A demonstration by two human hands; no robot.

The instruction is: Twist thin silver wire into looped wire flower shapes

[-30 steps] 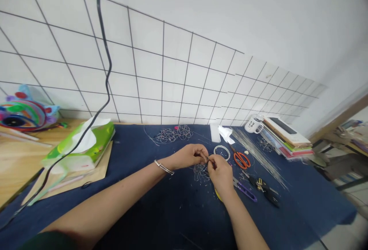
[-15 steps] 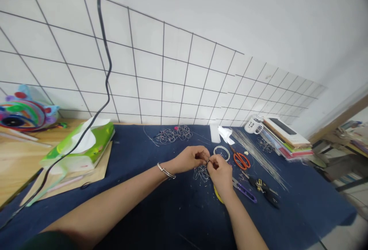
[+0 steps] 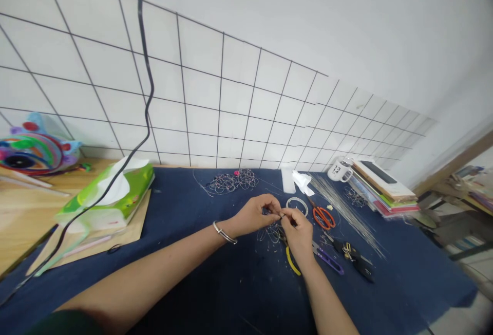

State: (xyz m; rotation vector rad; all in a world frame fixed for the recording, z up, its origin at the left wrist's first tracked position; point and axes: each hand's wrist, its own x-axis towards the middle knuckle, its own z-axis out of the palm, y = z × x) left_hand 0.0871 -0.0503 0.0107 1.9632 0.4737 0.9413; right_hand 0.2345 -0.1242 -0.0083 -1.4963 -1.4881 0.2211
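Note:
My left hand (image 3: 254,213), with a silver bangle at the wrist, and my right hand (image 3: 298,231) meet over the dark blue cloth (image 3: 215,294). Both are closed in a pinch on a small piece of thin wire work (image 3: 269,231) that hangs in loops below the fingers. The fingertips touch each other around the wire. A yellow-handled tool (image 3: 291,262) lies on the cloth under my right wrist.
Orange scissors (image 3: 322,215), a wire ring (image 3: 297,203), purple snips (image 3: 327,258), black pliers (image 3: 356,260) and a bundle of straight wires (image 3: 346,209) lie to the right. A tangle of wire (image 3: 231,181) sits behind. A green tissue pack (image 3: 111,196), a mug (image 3: 340,170) and stacked books (image 3: 385,186) flank the cloth.
Both hands stayed pinched on the wire and shifted slightly; the right wrist moved off the yellow-handled tool, which now shows more.

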